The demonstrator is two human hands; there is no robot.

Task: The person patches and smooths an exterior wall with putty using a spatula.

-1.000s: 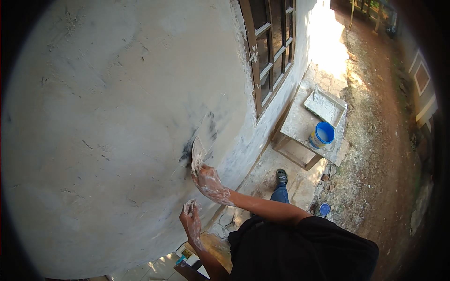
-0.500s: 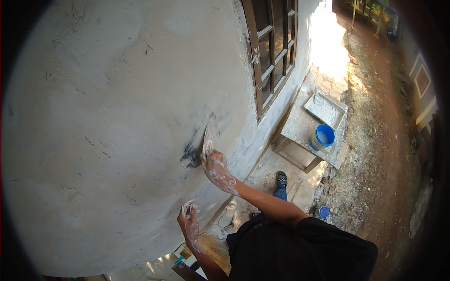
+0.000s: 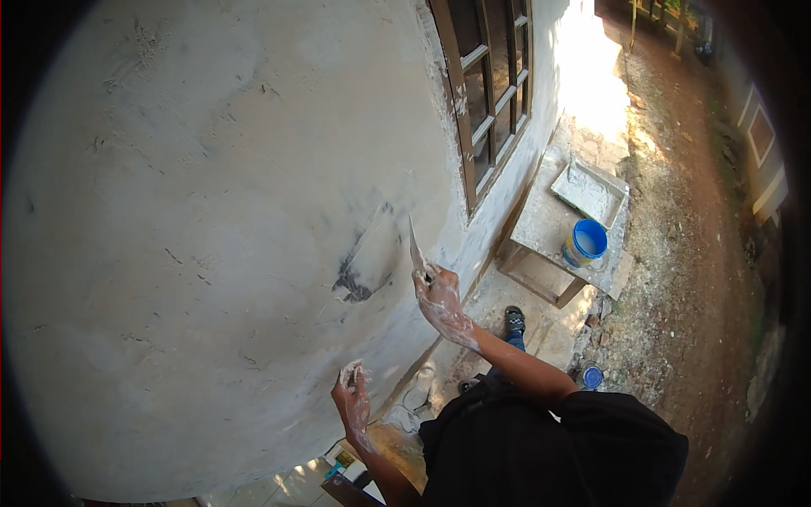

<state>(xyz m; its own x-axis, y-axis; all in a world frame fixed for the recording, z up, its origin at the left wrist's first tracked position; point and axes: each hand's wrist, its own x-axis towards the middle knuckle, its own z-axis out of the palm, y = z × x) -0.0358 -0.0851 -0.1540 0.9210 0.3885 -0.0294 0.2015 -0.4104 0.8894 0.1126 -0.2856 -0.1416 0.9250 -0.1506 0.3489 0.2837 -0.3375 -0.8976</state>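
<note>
In my right hand is a putty knife, its thin blade pointing up and smeared with white. The fingers are closed round it, and white paste coats the hand and wrist. Just left of the blade, the pale plastered wall bears a dark grey smudged patch. Lower down, my left hand is held close to the wall with curled fingers. White paste covers its fingertips; whether something is pinched in them I cannot make out.
A low wooden table by the wall carries a paste-smeared tray and a blue-rimmed bucket. Above it is a brown-framed window. A blue lid-like round thing lies on the ground near my foot. A dirt path runs along the right.
My right hand has moved right with the putty knife, away from the dark patch, and the blade now shows edge-on. My left hand has shifted slightly right in view.
</note>
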